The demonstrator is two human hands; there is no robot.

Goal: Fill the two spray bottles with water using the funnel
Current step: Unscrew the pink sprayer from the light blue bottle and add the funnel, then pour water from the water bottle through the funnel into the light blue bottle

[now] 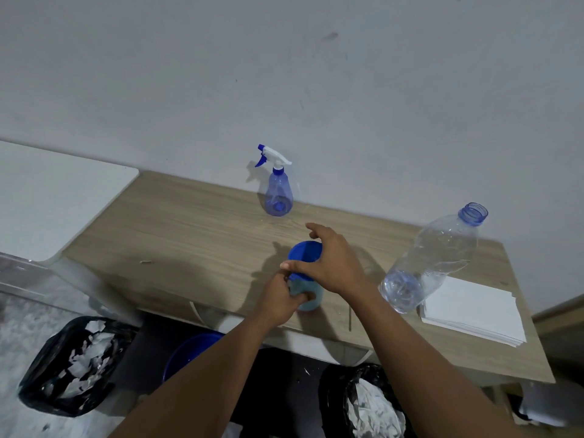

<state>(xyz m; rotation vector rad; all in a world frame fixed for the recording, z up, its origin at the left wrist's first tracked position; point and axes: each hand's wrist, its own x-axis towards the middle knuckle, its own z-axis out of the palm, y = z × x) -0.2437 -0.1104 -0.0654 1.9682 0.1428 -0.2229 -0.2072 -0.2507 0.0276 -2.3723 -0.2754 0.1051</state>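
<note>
A blue funnel (304, 255) sits in the neck of a pale teal spray bottle (311, 298) near the wooden table's front edge. My left hand (279, 300) is wrapped around that bottle's body. My right hand (328, 259) rests on the funnel's rim, thumb on the near side, fingers spread over the far side. A second spray bottle (278, 192), clear blue with a white and blue trigger head, stands upright by the wall. A large clear water bottle (433, 260) with an open blue neck stands to the right, almost empty.
A stack of white paper (474, 311) lies at the wooden table's (177, 229) right front. Under the table stand a blue bucket (189, 349) and two black bags (72, 365) of paper scraps. A white surface (50, 197) adjoins on the left.
</note>
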